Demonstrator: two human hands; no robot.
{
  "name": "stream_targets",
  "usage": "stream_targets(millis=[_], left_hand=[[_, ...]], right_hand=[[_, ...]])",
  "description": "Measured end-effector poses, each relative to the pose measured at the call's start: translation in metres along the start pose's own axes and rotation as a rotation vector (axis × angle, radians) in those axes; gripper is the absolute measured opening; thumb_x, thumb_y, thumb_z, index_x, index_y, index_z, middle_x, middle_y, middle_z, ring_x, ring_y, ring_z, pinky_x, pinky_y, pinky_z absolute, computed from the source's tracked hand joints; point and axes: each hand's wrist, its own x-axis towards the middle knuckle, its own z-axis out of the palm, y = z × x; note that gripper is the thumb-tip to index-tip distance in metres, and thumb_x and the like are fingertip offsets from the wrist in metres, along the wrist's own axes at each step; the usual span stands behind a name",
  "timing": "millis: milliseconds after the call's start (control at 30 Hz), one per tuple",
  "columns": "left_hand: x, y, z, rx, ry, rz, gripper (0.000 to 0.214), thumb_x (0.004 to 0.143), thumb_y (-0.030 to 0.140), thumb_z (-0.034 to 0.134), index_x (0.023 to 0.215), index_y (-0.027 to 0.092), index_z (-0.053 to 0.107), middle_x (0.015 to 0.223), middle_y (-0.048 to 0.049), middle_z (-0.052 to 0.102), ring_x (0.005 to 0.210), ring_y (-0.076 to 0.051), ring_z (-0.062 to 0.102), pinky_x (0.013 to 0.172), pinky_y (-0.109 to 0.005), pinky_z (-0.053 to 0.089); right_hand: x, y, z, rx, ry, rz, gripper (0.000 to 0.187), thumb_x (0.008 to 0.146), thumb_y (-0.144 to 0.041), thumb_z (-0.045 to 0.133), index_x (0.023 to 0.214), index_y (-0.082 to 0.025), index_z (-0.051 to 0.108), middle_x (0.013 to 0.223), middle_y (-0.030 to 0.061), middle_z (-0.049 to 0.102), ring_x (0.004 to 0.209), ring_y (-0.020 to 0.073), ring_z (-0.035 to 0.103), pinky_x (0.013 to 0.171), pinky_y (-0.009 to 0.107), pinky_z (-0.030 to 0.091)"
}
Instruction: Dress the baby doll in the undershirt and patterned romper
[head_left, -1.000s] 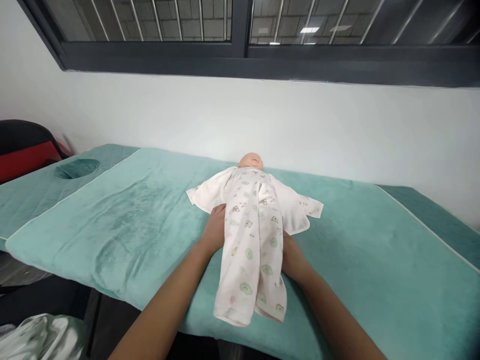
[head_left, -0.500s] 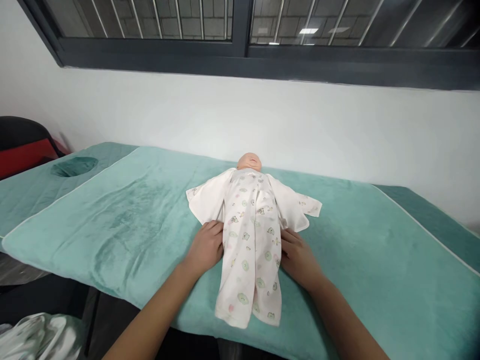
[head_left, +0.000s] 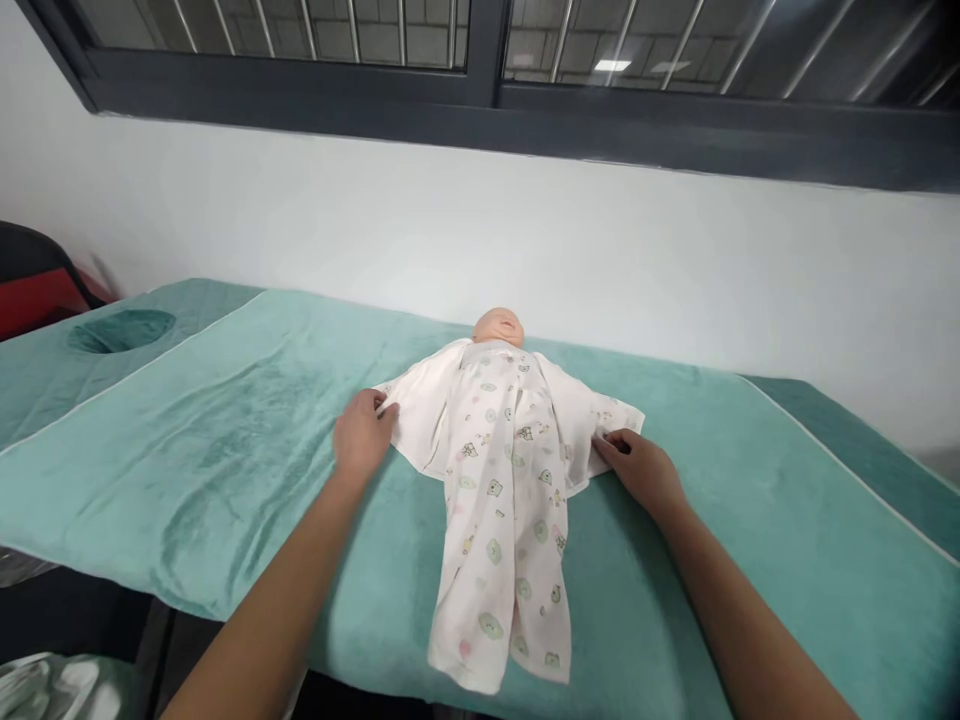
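A baby doll (head_left: 501, 327) lies on its back on a teal towel (head_left: 225, 440), head toward the wall. It wears a white printed sleepsuit (head_left: 504, 500) whose legs hang over the near edge. My left hand (head_left: 361, 437) pinches the end of the suit's left sleeve (head_left: 416, 405). On the other side, my right hand (head_left: 643, 468) grips the lower edge of the right sleeve (head_left: 600, 420).
The towel covers a padded massage table (head_left: 862, 430) with a face hole (head_left: 120, 330) at far left. A white wall and dark-framed window (head_left: 487, 90) stand behind. A red and black chair (head_left: 30, 285) sits at left. Crumpled pale cloth (head_left: 45, 690) lies below left.
Both hands have slid outward and up from the doll's hips to the sleeve ends. The sleepsuit legs lie flatter and longer toward the near edge.
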Motion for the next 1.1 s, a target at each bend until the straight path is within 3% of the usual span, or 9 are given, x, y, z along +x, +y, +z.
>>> stream_targets(millis=[133,233,433,500,567,667,733,900,1100], left_hand=[[-0.007,0.0,0.0,-0.117,0.034,-0.014,0.022,0.089,0.038,0.048,0.094,0.021,0.061,0.098,-0.008,0.068,0.088,-0.025,0.062,0.075,-0.034,0.042],[-0.009,0.0,-0.003,-0.301,0.13,-0.029,0.023,0.088,0.041,0.051,0.094,0.02,0.06,0.09,-0.0043,0.066,0.083,-0.021,0.059,0.075,-0.031,0.043],[-0.016,0.049,-0.025,-0.813,0.003,-0.085,0.029,0.083,0.044,0.062,0.092,0.017,0.064,0.083,-0.0012,0.066,0.075,-0.016,0.057,0.07,-0.026,0.045],[-0.026,0.088,-0.037,-0.932,-0.021,-0.03,0.029,0.085,0.045,0.061,0.097,0.019,0.066,0.088,-0.0017,0.068,0.078,-0.017,0.059,0.071,-0.026,0.046],[-0.039,0.127,-0.048,-0.898,-0.139,0.127,0.023,0.087,0.039,0.059,0.095,0.021,0.069,0.092,-0.0014,0.071,0.08,-0.017,0.061,0.073,-0.026,0.046],[-0.044,0.162,-0.053,-0.671,-0.785,0.507,0.019,0.087,0.033,0.057,0.083,0.022,0.073,0.08,-0.0004,0.071,0.07,-0.016,0.062,0.066,-0.025,0.045],[-0.031,0.165,-0.044,-0.674,-0.954,0.504,0.022,0.088,0.033,0.055,0.088,0.022,0.073,0.076,-0.0006,0.07,0.065,-0.015,0.062,0.061,-0.024,0.045],[0.036,0.153,0.004,-0.67,-0.313,0.178,0.024,0.087,0.031,0.053,0.096,0.018,0.072,0.071,-0.0018,0.066,0.061,-0.014,0.058,0.058,-0.025,0.042],[0.068,0.162,0.037,-0.371,-0.346,0.29,0.024,0.086,0.033,0.055,0.079,0.021,0.074,0.064,-0.0013,0.064,0.059,-0.016,0.054,0.058,-0.028,0.038]], right_hand=[[0.004,-0.031,-0.008,0.663,0.023,-0.039,0.032,0.071,-0.053,0.066,0.069,-0.023,0.056,0.065,-0.0007,0.057,0.064,0.0189,0.052,0.06,0.031,0.04],[0.0,-0.074,-0.014,0.88,0.043,-0.117,0.029,0.078,-0.054,0.056,0.076,-0.026,0.052,0.069,-0.0027,0.055,0.065,0.0176,0.054,0.06,0.03,0.043],[-0.023,-0.151,-0.03,0.581,-0.697,-0.514,0.02,0.078,-0.043,0.072,0.077,-0.024,0.065,0.11,0.0052,0.071,0.108,0.0266,0.062,0.088,0.037,0.048],[-0.014,-0.159,-0.029,0.656,-0.567,-0.455,0.024,0.083,-0.047,0.066,0.08,-0.023,0.065,0.112,0.0063,0.071,0.101,0.0239,0.065,0.082,0.035,0.05],[0.006,-0.161,-0.02,0.758,-0.247,-0.315,0.029,0.087,-0.05,0.059,0.079,-0.021,0.061,0.099,0.0064,0.072,0.083,0.0193,0.066,0.071,0.031,0.051],[0.041,-0.163,0.003,0.512,0.033,-0.219,0.028,0.086,-0.047,0.057,0.076,-0.021,0.057,0.08,0.004,0.068,0.072,0.0173,0.062,0.065,0.029,0.046],[0.058,-0.168,0.018,0.192,0.034,-0.228,0.024,0.085,-0.043,0.057,0.074,-0.021,0.056,0.078,0.004,0.067,0.073,0.0191,0.06,0.066,0.03,0.042],[0.075,-0.178,0.038,-0.159,-0.063,-0.211,0.031,0.087,-0.047,0.051,0.068,-0.023,0.049,0.075,0.0057,0.066,0.07,0.0205,0.055,0.062,0.03,0.034],[0.078,-0.174,0.043,-0.15,-0.027,-0.28,0.025,0.081,-0.029,0.052,0.059,-0.022,0.043,0.059,0.0005,0.055,0.059,0.0161,0.042,0.056,0.029,0.027]])
